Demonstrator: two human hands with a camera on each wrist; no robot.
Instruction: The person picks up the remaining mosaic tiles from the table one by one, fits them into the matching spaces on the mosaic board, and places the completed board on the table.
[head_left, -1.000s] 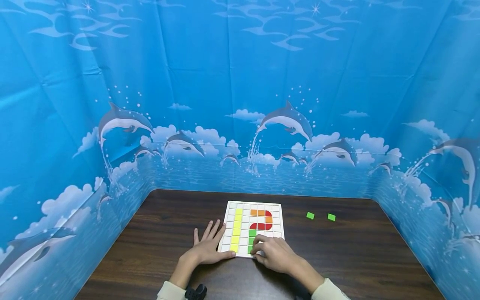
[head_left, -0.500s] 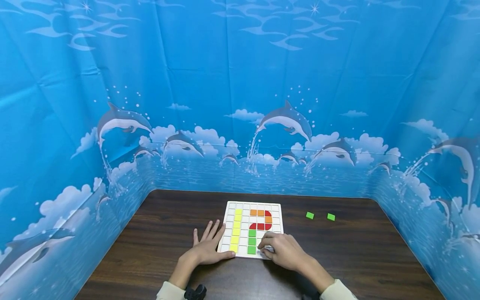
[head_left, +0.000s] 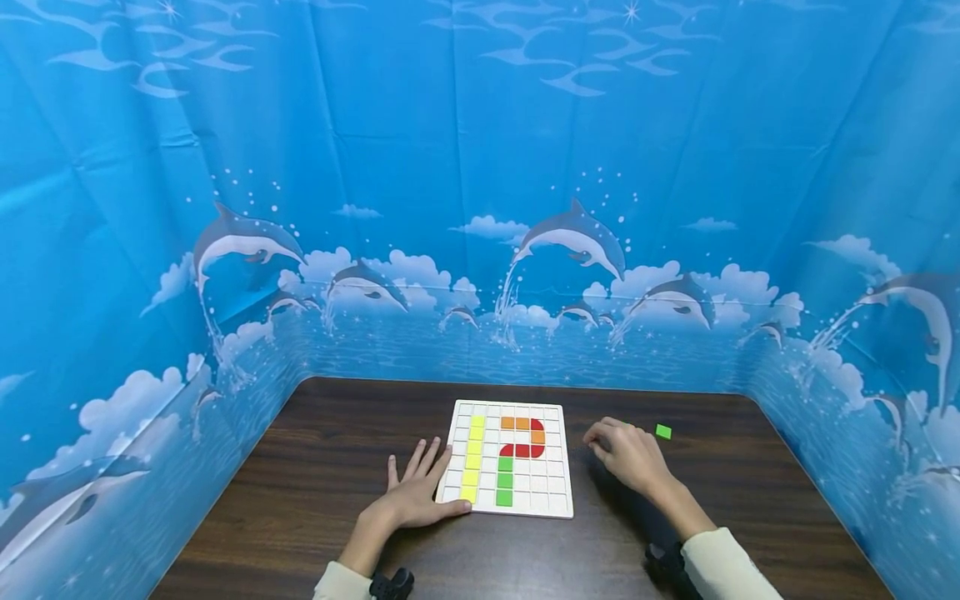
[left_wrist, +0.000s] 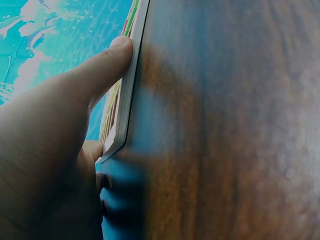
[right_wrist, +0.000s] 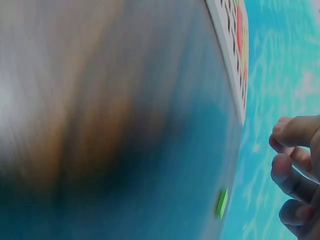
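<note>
In the head view, a white grid board (head_left: pixel 555 479) lies on the table, holding a column of yellow tiles (head_left: pixel 473 460) and a hooked shape of orange, red and green tiles (head_left: pixel 505 482). My left hand (head_left: pixel 412 500) rests with spread fingers at the board's left side, its thumb on the near edge. Right of the board, my right hand (head_left: pixel 630 457) is raised above the table with curled fingers. Its fingertips pinch together where a green square tile is no longer visible; the tile itself is hidden. Another green tile (head_left: pixel 663 432) lies beyond that hand.
The dark wooden table (head_left: pixel 322 467) is enclosed by a blue dolphin-print curtain (head_left: pixel 420 208). Black bands (head_left: pixel 392 585) sit on both wrists. In the right wrist view, one green tile (right_wrist: pixel 222 202) shows on the table away from the board.
My right hand has moved from the board's near right part to the area right of it. The nearer loose green tile has gone from sight. My left hand has stayed put.
</note>
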